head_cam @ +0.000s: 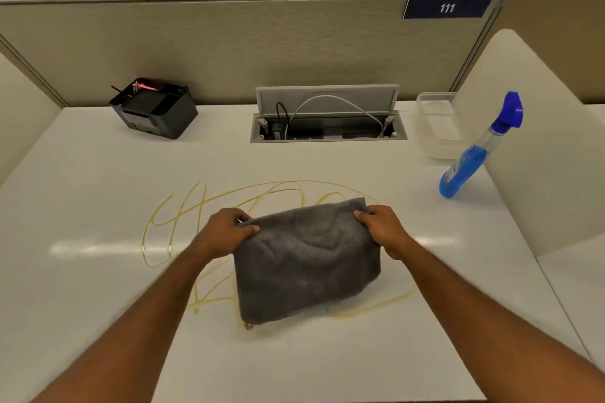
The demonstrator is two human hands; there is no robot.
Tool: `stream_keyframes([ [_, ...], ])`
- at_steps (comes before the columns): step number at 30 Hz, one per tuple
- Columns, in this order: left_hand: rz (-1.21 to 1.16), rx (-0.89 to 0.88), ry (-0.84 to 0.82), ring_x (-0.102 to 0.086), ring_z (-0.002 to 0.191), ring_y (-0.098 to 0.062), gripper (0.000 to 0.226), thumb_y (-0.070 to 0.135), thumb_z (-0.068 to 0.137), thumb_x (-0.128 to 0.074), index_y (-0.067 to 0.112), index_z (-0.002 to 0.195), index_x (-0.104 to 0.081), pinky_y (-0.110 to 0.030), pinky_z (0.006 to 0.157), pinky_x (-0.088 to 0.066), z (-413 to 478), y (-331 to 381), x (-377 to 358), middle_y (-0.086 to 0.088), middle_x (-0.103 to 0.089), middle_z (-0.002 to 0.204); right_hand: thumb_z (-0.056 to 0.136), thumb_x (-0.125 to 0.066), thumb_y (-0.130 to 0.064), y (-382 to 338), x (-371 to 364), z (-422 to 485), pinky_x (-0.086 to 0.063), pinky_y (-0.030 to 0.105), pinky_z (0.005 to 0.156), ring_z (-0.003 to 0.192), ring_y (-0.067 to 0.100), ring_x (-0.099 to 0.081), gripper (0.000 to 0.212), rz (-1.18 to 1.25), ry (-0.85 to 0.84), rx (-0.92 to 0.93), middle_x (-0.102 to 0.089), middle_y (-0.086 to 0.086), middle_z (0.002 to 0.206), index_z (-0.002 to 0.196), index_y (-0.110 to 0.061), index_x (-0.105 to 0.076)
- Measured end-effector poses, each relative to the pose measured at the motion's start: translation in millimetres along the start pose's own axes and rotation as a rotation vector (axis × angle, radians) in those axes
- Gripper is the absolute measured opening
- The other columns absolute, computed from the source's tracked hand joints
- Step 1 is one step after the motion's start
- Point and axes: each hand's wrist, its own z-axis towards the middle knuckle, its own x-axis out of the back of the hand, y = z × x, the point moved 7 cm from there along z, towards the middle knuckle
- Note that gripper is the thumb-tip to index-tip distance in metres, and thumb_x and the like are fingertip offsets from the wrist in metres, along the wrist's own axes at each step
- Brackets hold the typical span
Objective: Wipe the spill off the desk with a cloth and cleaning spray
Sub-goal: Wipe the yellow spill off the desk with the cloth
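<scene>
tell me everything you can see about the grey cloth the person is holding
The grey cloth looks like a soft, plush microfibre towel, apparently folded into a rough rectangle. The left hand and right hand each pinch a top corner, so it hangs in front of the person with its lower edge at or just above the desk; contact is unclear. It sits over the middle of the yellowish looping spill, hiding part of it. Its surface shows gentle creases, and it looks clean.
</scene>
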Motion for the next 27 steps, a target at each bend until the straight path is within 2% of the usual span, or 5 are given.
stream_keyframes([
  [5,0.008,-0.003,0.053,-0.066,0.078,-0.018,0.026,0.030,0.084,-0.073,0.013,0.103,-0.068,-0.034,0.074,-0.057,40,-26,-30,0.000,-0.067,0.085,0.096,-0.058,-0.027,14,-15,39,-0.047,0.038,0.090,0.110,0.035,-0.062,0.027,-0.239,0.106,-0.019,-0.067,0.017,0.114,0.109,-0.004,-0.065],
  [11,0.108,-0.251,0.259,-0.049,0.126,-0.030,0.044,0.023,0.087,-0.064,0.010,0.128,-0.057,-0.042,0.105,-0.041,18,-25,-57,-0.011,-0.053,0.135,0.089,-0.062,-0.045,12,-60,-4,-0.042,0.047,0.106,0.128,0.033,-0.046,0.065,-0.548,0.368,0.130,-0.045,0.014,0.140,0.141,-0.013,-0.040],
  [14,0.254,-0.397,0.133,-0.030,0.144,-0.033,0.059,0.032,0.089,-0.055,0.014,0.144,-0.044,-0.047,0.119,-0.024,-4,-9,-104,-0.012,-0.034,0.156,0.089,-0.047,-0.064,31,-113,-22,-0.020,0.059,0.117,0.148,0.036,-0.017,0.078,-0.724,0.235,0.078,-0.020,0.014,0.161,0.153,-0.025,-0.024],
  [17,0.423,-0.363,0.005,-0.012,0.152,-0.031,0.066,0.043,0.091,-0.041,0.021,0.152,-0.032,-0.052,0.121,-0.012,-11,-15,-150,-0.010,-0.017,0.164,0.078,-0.014,-0.084,62,-143,-22,-0.001,0.075,0.111,0.151,0.039,0.012,0.092,-0.857,0.160,-0.012,0.011,0.014,0.165,0.156,-0.037,-0.001],
  [27,0.471,-0.398,0.082,-0.013,0.151,-0.031,0.083,0.064,0.087,-0.027,0.018,0.155,-0.022,-0.050,0.120,-0.011,47,-72,-77,-0.012,-0.015,0.164,0.068,-0.008,-0.097,17,-154,68,0.008,0.077,0.107,0.149,0.041,0.020,0.102,-0.935,0.209,0.106,0.020,0.014,0.163,0.152,-0.045,0.014],
])
